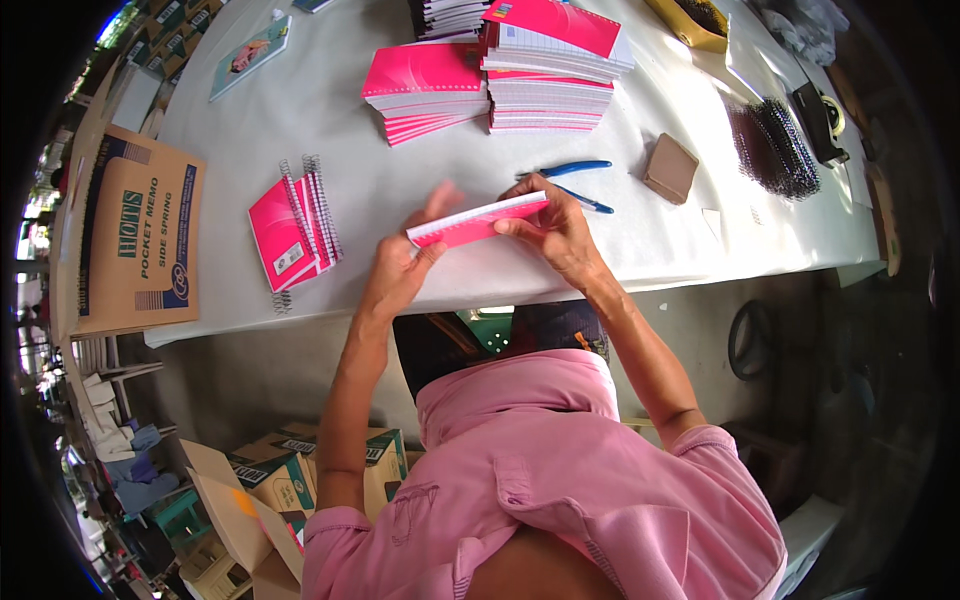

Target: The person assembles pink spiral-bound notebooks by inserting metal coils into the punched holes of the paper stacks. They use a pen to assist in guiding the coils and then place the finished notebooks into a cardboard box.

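Observation:
Between my two hands, over the table's front edge, is a pink-covered pocket notebook (470,226), tilted with a white page edge facing up. No wire coil shows on it. My left hand (398,268) grips its left end with the thumb in front; its raised fingers are smeared by motion. My right hand (560,232) pinches the right end, thumb on the pink cover. Just beyond the right hand lie blue-handled pliers (572,168), spread apart. Left of my hands rest several pink notebooks with wire spirals (290,225), overlapping one another.
Tall stacks of pink unbound notebooks (425,85) stand at the back. A brown block (670,168) and a heap of dark wire spirals (775,145) lie to the right. A yellow box (695,22) is at the far right, a cardboard carton (140,235) at the left.

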`<state>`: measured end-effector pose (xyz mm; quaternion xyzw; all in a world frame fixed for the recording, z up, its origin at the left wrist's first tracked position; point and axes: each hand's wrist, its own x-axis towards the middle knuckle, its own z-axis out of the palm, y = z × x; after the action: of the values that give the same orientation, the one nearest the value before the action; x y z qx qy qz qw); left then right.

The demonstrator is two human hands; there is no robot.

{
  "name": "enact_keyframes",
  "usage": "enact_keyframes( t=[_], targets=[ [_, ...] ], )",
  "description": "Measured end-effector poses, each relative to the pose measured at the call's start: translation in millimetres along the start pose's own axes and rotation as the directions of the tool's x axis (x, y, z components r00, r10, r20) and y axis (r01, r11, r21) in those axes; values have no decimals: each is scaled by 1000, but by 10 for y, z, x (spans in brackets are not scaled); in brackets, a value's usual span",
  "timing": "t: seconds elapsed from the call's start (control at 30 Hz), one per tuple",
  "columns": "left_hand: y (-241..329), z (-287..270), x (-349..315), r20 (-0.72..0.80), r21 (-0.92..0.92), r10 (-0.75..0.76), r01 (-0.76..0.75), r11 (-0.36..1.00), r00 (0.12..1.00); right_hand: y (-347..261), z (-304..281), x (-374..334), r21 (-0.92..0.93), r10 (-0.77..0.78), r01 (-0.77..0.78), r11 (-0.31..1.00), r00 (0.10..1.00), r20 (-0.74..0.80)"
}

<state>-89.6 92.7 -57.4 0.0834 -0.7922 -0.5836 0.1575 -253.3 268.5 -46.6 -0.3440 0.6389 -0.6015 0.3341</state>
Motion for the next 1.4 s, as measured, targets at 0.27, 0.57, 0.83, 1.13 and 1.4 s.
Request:
enact_keyframes(
  t=[0.27, 0.57, 0.83, 1.13, 1.4],
  targets=[
    [798, 411, 297, 80, 859, 219, -178, 479, 973, 202, 65, -28, -152, -223, 224, 963, 975, 25],
    [808, 433, 445, 217, 817, 49, -209, 538, 975, 83, -3037, 366, -797, -688, -600, 74, 547, -476],
    [758, 471, 370, 205, 809, 84, -217, 546, 975, 429, -3754, 347, -885, -608, -464, 45, 690, -393],
    [813, 422, 399, 221, 868, 141, -261, 423, 965, -661, -2076, 235, -866, -390, 153, 477, 919, -53],
    [715, 423, 418, 177, 830, 124, -216, 515, 976, -499, -574, -21, -452, -278, 342, 824, 939, 205]
  ],
)
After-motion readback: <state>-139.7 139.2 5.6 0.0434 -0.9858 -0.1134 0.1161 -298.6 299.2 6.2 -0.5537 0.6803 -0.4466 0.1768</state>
